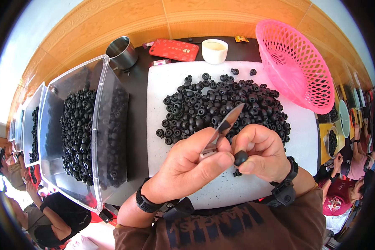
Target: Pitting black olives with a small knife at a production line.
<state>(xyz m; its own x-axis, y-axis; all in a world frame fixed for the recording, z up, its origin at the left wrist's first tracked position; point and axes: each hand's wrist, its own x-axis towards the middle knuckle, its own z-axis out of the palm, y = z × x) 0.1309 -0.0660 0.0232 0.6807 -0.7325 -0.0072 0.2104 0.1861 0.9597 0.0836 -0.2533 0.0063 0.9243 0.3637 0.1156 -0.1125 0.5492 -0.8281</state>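
A knife with a pointed metal blade is gripped in my left hand, blade slanting up and to the right. Between the thumb and fingers of my right hand is a small black ball-shaped piece. Both hands nearly meet, and my left thumb lies close beside that piece. Beyond them, a heap of similar black pieces, many showing a round hole, is spread over a white board. Dark specks lie on the board's near part.
At left stands a clear plastic bin of black pieces. A pink basket leans over the board's far right corner. Along the back are a metal mug, a red phone-shaped object and a white cup. Other people sit at both sides.
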